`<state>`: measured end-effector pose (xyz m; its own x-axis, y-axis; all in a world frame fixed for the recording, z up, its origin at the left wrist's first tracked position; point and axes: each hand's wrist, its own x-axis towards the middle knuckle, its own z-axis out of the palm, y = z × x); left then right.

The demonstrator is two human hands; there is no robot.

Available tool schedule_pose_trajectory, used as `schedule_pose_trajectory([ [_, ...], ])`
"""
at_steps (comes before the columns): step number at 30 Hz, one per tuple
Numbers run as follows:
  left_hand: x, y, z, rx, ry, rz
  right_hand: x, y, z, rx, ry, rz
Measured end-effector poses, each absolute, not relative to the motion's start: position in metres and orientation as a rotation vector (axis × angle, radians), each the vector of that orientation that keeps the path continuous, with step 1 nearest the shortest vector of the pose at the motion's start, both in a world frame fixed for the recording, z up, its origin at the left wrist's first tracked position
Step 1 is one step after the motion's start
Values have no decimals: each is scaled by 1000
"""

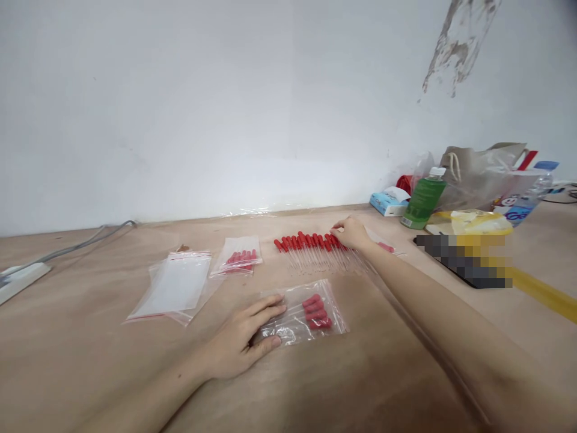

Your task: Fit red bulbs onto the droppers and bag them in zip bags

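A row of droppers (pixel 311 246) with red rubber bulbs and thin clear stems lies on the brown table covering. At the row's right end, the fingers of my right hand (pixel 354 233) pinch at a red bulb, which they partly hide. Closer to me is a clear zip bag (pixel 340 313) holding several droppers, their red bulbs (pixel 317 311) toward the right. My left hand (pixel 246 340) rests on the bag's left end, thumb and fingers stretched out and apart.
Left of the row lies another bag of red-bulbed droppers (pixel 238 260), then a stack of flat zip bags (pixel 178 285). A tissue pack (pixel 388 202), a green bottle (pixel 424 198) and a dark phone-like slab (pixel 464 264) are at the right. A power strip (pixel 24 279) sits far left.
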<state>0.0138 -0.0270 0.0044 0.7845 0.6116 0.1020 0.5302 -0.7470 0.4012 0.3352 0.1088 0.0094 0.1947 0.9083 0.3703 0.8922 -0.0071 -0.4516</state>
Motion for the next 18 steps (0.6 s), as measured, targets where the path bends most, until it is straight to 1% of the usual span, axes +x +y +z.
schedule_pose_trajectory([
  [7, 15, -27, 5, 2602, 859, 360, 336, 109, 29, -1827, -1543, 190],
  [9, 14, -27, 5, 2605, 848, 371, 340, 96, 37, -1669, -1413, 294],
  [11, 14, -27, 4, 2609, 847, 369, 344, 76, 41, -1419, -1244, 429],
  [14, 14, -26, 3, 2617, 856, 357, 348, 39, 30, -1183, -1094, 631],
  [18, 14, -25, 2, 2630, 857, 360, 341, -2, 2, -1152, -886, 847],
])
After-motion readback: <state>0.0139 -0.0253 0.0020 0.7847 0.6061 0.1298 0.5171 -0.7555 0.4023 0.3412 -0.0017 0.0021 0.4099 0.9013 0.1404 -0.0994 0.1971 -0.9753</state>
